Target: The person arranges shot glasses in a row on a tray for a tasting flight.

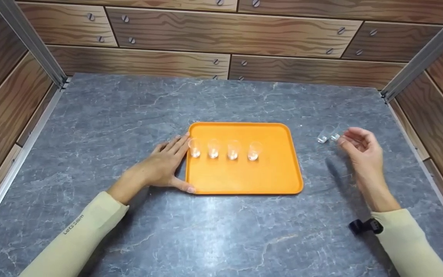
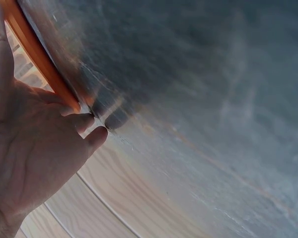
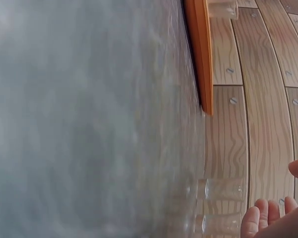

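An orange tray [image 1: 240, 180] lies on the table, with several small clear glasses standing in a row across it, one of them a glass [image 1: 253, 152] at the row's right end. My left hand [image 1: 164, 167] rests along the tray's left side, fingers spread at its rim and thumb at the near corner. To the right of the tray, two more clear glasses [image 1: 323, 134] stand close together on the table. Beside them is my right hand [image 1: 364, 152], its fingertips right by the nearer glass [image 3: 221, 224]. The right wrist view shows a gap between thumb and fingers, with nothing held.
The grey marbled table [image 1: 221, 231] is bounded by wood-patterned walls [image 1: 225, 30] at the back and sides. Metal posts [image 1: 421, 57] rise at the back corners. A small black device [image 1: 365, 226] sits at my right sleeve.
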A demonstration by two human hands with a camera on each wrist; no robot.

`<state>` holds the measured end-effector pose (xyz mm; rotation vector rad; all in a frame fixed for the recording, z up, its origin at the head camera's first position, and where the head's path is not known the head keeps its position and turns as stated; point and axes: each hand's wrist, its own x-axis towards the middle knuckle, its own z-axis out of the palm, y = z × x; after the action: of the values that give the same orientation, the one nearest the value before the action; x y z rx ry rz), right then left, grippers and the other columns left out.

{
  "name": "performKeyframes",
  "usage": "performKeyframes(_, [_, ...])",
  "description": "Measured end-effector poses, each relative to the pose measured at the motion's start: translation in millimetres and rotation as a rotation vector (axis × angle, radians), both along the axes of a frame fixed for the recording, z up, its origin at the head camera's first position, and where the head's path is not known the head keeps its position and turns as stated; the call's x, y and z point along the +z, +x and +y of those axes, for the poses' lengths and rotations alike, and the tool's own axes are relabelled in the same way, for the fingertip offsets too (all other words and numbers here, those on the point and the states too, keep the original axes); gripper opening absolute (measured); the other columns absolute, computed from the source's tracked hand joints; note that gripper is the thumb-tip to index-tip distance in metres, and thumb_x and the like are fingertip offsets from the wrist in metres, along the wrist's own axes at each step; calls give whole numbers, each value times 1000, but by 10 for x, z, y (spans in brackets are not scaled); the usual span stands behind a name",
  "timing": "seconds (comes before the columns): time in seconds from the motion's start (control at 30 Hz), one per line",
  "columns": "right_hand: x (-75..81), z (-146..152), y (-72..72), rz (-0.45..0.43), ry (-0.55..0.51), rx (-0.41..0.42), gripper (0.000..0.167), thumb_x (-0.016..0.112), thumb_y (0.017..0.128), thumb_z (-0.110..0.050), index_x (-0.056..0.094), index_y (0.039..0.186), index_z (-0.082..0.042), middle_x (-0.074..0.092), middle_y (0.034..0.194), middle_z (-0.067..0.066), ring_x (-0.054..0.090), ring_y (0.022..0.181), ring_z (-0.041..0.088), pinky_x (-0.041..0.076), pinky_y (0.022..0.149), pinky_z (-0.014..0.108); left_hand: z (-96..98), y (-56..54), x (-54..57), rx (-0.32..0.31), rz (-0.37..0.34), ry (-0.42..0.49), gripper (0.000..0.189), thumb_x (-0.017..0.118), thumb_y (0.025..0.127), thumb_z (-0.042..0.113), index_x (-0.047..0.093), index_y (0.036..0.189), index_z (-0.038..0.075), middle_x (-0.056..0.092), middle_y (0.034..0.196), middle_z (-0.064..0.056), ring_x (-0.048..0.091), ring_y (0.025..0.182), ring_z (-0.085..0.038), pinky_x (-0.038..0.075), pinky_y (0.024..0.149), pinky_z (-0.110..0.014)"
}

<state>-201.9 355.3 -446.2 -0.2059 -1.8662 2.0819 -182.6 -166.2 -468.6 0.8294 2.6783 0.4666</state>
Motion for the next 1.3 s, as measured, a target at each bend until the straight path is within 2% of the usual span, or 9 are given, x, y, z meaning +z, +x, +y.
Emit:
performKeyframes(0.23, [16,103,-136,-39,84,-40,38,73,93,15,67,124,-5,66,120,6,63,115,19,55,89,17,-7,-16,9,4,-5,-7,143,78,82,82,4,175,2,-1,181,-19,6,165,-44,14,127,-69])
performKeyframes(0.43, [13,179,-248,-70,82,-69,36,76,94,9,66,124,-9,64,120,3,61,115,16,53,89,15,-12,-13,37,3,5,-17,142,79,83,81,5,175,1,0,181,-20,6,165,-44,14,127,-69])
performKeyframes(0.6, [23,252,-315,-123,124,-47,36,77,97,4,65,125,-14,62,121,-1,58,114,11,51,89,14,-15,-11,41,2,4,-10,142,79,83,81,5,175,1,0,181,-20,6,165,-45,14,127,-69])
performKeyframes(0.8, [4,373,-367,-215,242,10,36,81,100,-13,63,128,-24,59,123,-11,54,117,6,45,94,13,5,-21,22,6,-9,0,143,79,82,81,5,175,1,0,181,-19,5,165,-44,13,127,-68])
performKeyframes(0.87, [-16,409,-387,-228,254,39,35,80,101,-13,62,129,-25,58,123,-12,53,119,6,44,95,13,12,-23,12,3,-12,1,143,78,83,82,5,175,1,0,181,-19,4,165,-44,12,127,-68])
performKeyframes(1.1, [-66,483,-460,-210,162,232,37,70,104,1,59,133,-20,52,132,-7,50,125,9,44,101,14,-11,3,-6,7,-2,3,142,78,83,82,5,175,1,0,181,-19,5,165,-44,13,127,-68])
performKeyframes(1.3, [-100,548,-482,-212,134,281,39,72,102,4,62,133,-16,56,128,-8,54,120,8,47,96,13,-9,6,-11,-1,5,9,141,78,83,81,5,175,2,2,181,-20,6,165,-45,14,126,-69])
